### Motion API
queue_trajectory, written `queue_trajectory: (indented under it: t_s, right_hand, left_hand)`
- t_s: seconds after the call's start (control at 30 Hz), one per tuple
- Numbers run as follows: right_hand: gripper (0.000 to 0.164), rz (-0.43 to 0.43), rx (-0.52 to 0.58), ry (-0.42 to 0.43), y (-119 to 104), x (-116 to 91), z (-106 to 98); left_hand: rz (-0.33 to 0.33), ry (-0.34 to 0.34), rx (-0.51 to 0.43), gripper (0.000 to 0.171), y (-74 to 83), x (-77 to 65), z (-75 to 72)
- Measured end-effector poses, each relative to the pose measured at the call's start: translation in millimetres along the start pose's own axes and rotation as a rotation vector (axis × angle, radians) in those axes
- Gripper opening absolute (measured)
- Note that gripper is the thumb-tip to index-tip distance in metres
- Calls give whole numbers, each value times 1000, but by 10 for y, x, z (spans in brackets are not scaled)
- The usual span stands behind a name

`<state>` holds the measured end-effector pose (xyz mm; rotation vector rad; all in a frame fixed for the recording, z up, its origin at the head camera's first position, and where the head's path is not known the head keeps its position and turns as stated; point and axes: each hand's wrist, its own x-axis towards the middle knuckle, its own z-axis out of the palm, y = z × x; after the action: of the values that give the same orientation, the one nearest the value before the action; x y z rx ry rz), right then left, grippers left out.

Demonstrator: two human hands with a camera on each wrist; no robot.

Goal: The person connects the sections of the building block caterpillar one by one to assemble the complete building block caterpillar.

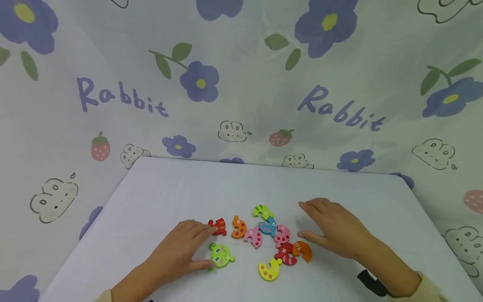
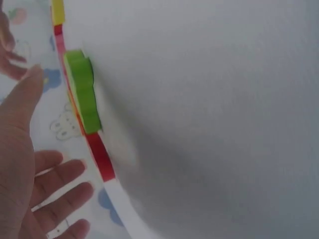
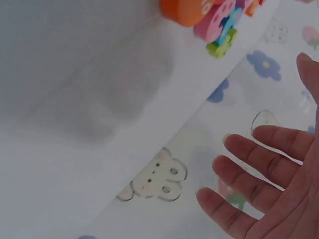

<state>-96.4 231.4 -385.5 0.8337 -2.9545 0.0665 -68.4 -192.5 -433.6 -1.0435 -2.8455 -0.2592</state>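
Several flat, curved wooden puzzle pieces with numbers lie on the white table. My left hand (image 1: 177, 249) hovers with fingers extended beside a green smiling animal-head piece (image 1: 221, 256) and a striped red piece (image 1: 219, 227). In the left wrist view that hand (image 2: 37, 184) holds nothing. To the right of those lie a dotted orange piece (image 1: 239, 229), two pink pieces (image 1: 282, 235), a blue piece (image 1: 267, 227) and a striped light green piece (image 1: 261, 211). Nearer me are a dotted yellow piece (image 1: 269, 272), a red piece (image 1: 285, 255) and an orange piece (image 1: 303, 251). My right hand (image 1: 336, 228), fingers straight, hovers right of them, also holding nothing.
The white tabletop (image 1: 170, 184) has its far edge against a curtain (image 1: 241, 75) printed with flowers, rabbits and strawberries. A black strap-like item (image 1: 371, 283) shows beneath my right wrist.
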Motion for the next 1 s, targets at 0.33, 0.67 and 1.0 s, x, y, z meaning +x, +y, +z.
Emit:
queue_trajectory:
  t_s: [0.33, 0.67, 1.0]
  right_hand:
    - [67, -135, 69, -92, -421, 462, 72]
    - [52, -322, 122, -81, -790, 832, 237]
    - [33, -267, 113, -105, -1208, 1188, 421]
  left_hand:
    - [56, -19, 21, 62, 95, 40, 91]
    - [140, 118, -11, 45, 143, 94, 187]
    - [77, 111, -161, 39, 208, 64, 184]
